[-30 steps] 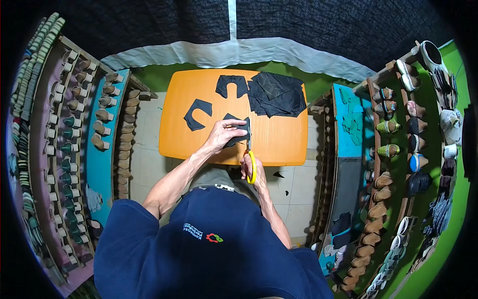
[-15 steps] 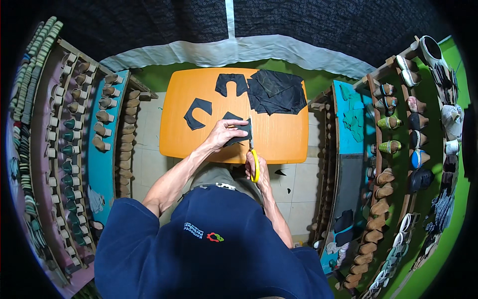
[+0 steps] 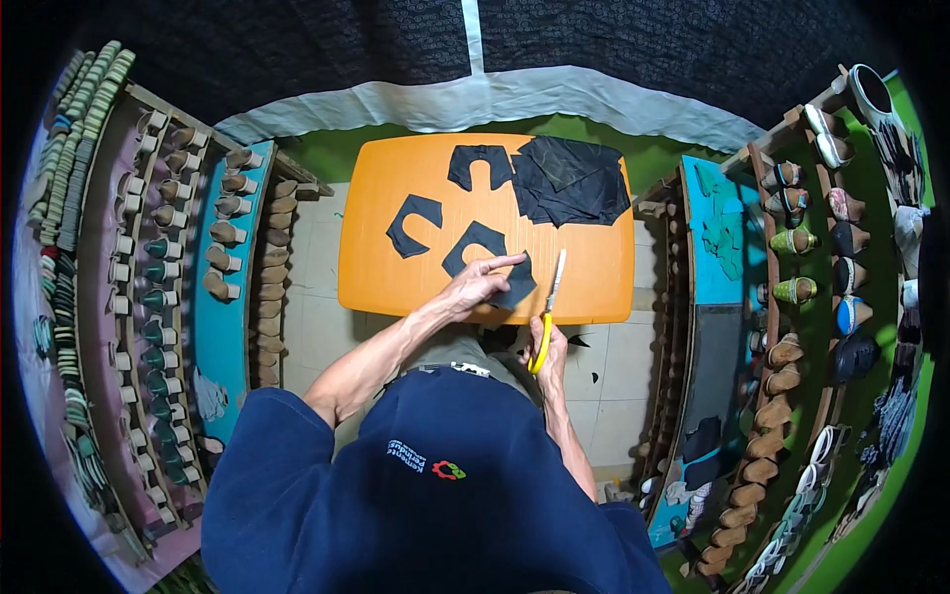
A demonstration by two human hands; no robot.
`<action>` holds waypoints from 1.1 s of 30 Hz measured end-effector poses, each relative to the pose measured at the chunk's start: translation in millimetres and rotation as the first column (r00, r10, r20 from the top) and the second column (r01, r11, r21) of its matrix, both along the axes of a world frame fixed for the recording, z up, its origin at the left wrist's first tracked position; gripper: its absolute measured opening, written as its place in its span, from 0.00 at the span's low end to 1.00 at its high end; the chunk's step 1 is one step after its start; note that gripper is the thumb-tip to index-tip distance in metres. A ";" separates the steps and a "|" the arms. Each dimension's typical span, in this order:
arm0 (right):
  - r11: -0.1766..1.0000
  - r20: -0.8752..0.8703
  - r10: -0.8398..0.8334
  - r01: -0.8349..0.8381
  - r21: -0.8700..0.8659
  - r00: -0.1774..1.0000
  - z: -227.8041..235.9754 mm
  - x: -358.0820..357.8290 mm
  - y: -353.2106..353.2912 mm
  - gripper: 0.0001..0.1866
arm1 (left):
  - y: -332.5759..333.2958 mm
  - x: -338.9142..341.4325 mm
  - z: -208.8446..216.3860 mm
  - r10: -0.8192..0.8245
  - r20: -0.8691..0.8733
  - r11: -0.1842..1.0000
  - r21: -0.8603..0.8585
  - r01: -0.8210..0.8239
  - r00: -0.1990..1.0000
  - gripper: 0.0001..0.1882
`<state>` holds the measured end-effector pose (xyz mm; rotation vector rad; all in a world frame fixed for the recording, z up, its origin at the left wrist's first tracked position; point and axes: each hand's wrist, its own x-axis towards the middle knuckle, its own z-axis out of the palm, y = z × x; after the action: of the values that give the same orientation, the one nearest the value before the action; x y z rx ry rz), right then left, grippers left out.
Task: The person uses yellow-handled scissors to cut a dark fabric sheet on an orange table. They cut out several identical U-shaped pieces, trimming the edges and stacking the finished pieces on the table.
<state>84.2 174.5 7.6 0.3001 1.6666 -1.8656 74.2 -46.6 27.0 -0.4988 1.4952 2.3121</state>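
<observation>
My left hand [image 3: 478,288] is over the table's near edge, its index finger stretched out and its other fingers bent. It grips a small black fabric piece [image 3: 519,285], whose far side my fingers partly cover. A black U-shaped cutout [image 3: 473,238] lies flat just beyond this hand. To the right, my right hand [image 3: 550,354] is closed round the yellow handles of a pair of scissors [image 3: 557,277]. The blades point away from me, apart from the fabric. Two more U-shaped cutouts, one at the far middle [image 3: 463,168] and one on the left [image 3: 402,238], lie on the table.
The orange table [image 3: 371,198] bears a stack of black fabric [image 3: 574,183] at its far right. Racks of shoe lasts [image 3: 230,206] stand on the left; a rack with shoes and lasts [image 3: 782,351] is on the right. Dark scraps lie on the tiled floor [image 3: 614,376].
The scissors have come away from the fabric and tilted to the right. The view has shifted slightly. The U-shaped cutout beside my left hand shows more fully.
</observation>
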 end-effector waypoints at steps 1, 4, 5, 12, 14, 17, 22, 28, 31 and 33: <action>1.000 -0.058 0.021 -0.022 -0.017 0.998 -11.3 -1.1 1.8 0.20 | 9.2 3.4 -4.6 0.052 0.010 0.997 0.062 -0.052 0.999 0.37; 0.999 -0.365 0.039 -0.023 0.049 0.930 -30.4 -0.9 -0.9 0.27 | 39.3 9.5 1.9 0.276 0.159 0.936 0.177 -0.303 0.948 0.45; 0.999 -0.425 0.034 -0.018 0.042 0.904 -28.9 -1.7 -4.2 0.26 | 44.3 13.3 -3.5 0.317 0.183 0.915 0.200 -0.351 0.931 0.45; 0.995 -0.167 0.067 -0.078 -0.062 0.984 12.4 -23.5 -29.5 0.17 | 46.2 20.7 -11.3 0.556 0.199 0.771 0.239 -0.591 0.807 0.42; 0.990 -0.095 0.109 -0.117 -0.085 0.990 1.9 -30.9 -29.3 0.18 | 32.6 20.3 -18.1 0.550 0.204 0.779 0.224 -0.585 0.810 0.39; 0.986 -0.055 0.066 -0.074 -0.149 0.996 -13.6 -37.0 -31.4 0.22 | 13.1 18.3 -12.7 0.574 0.163 0.800 0.096 -0.592 0.802 0.34; 0.984 -0.058 0.169 -0.172 -0.056 0.984 -17.2 -63.0 -39.6 0.24 | -41.8 20.3 -27.1 0.441 0.214 0.890 0.021 -0.456 0.871 0.18; 0.952 -0.043 0.300 -0.296 0.085 0.953 -40.6 -114.7 -69.0 0.23 | -94.2 13.8 -50.1 0.335 0.305 0.940 -0.042 -0.339 0.892 0.14; 0.938 0.003 0.348 -0.348 0.014 0.938 -47.7 -132.3 -85.2 0.23 | -106.7 6.8 -51.4 0.388 0.334 0.913 -0.012 -0.407 0.859 0.12; 0.929 -0.005 0.371 -0.371 0.003 0.929 -49.4 -145.4 -100.3 0.21 | -115.5 0.9 -58.9 0.374 0.316 0.921 -0.012 -0.390 0.872 0.14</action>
<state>-61.2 74.2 -41.8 -0.0226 1.5988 -1.5804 75.0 -162.1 -31.9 -1.1821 1.2657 2.3964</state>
